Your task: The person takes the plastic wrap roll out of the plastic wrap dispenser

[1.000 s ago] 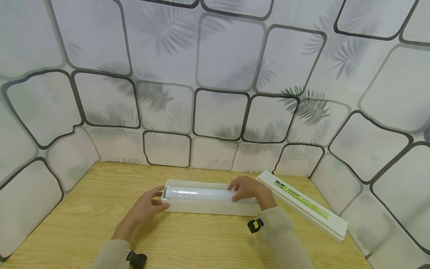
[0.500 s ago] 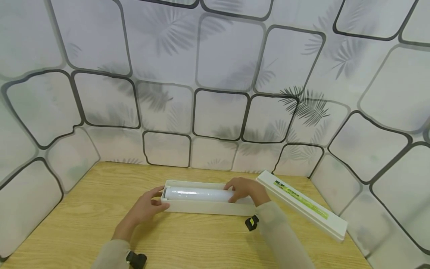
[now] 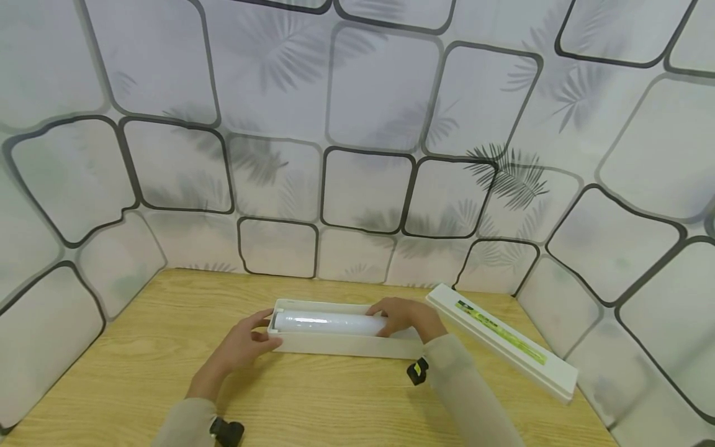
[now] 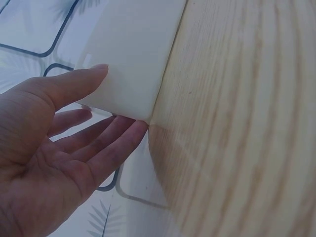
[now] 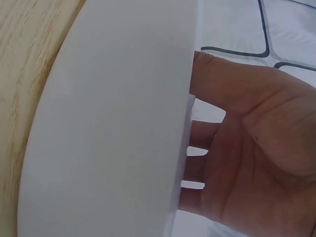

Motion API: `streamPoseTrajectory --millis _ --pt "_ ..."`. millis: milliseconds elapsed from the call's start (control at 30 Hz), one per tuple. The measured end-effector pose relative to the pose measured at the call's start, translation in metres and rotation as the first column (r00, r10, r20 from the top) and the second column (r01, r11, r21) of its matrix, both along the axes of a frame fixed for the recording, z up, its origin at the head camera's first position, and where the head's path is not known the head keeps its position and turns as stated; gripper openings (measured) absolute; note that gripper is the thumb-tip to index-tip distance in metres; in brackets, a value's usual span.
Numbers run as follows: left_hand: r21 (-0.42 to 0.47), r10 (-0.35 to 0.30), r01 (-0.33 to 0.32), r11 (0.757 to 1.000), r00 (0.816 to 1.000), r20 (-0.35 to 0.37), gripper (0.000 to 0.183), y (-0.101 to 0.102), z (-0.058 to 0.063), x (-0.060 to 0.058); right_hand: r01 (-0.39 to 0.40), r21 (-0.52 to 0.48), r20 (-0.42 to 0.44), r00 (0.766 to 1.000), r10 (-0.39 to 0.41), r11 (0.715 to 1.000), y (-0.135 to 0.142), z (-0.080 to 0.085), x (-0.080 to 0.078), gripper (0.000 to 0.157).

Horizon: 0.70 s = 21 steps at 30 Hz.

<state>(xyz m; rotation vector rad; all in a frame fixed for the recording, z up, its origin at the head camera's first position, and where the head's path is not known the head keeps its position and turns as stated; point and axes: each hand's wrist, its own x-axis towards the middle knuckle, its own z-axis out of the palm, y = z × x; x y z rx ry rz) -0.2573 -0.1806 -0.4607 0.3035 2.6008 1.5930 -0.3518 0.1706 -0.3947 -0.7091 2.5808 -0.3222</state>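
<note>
The left hand [image 3: 240, 341] grips the left end of an open, long white rectangular box [image 3: 346, 345], its thumb laid on the front wall and its fingers set against the end, the lower ones reaching the bottom edge in the left wrist view. The right hand [image 3: 404, 316] reaches over the box's front wall near its right end, thumb and fingers bent down around the right part of a glossy, whitish cylindrical roll [image 3: 329, 323]; the right wrist view hides the fingertips behind the wall, so how firmly they pinch cannot be told. The roll lies lengthwise inside the box, below the rims. Pale beige sleeves [image 3: 475, 391] cover both forearms, and a small black camera [image 3: 418, 370] sits at each wrist. To the right of the box, a long white lid [image 3: 503, 341] with a green and yellow printed label strip [image 3: 499, 331] lies slantwise, its near end farther right. Box and lid rest on a light wood-grain table [image 3: 307, 397], backed by a pale wall covering [image 3: 363, 93] with dark rounded outlines and grey leaf prints.
</note>
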Motion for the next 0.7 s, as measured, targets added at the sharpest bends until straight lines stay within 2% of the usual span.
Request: streamPoseTrajectory --millis 367,700 --pt "-0.004 -0.006 0.006 1.000 1.000 -0.005 0.075 -0.001 0.001 0.000 0.021 -0.016 -0.013 1.000 -0.021 1.000 -0.003 0.000 0.006 0.054" --pt "-0.018 -0.008 0.008 1.000 0.999 -0.035 0.076 -0.011 -0.001 -0.001 -0.024 -0.026 -0.039 0.999 0.023 0.999 -0.010 -0.004 0.008 0.053"
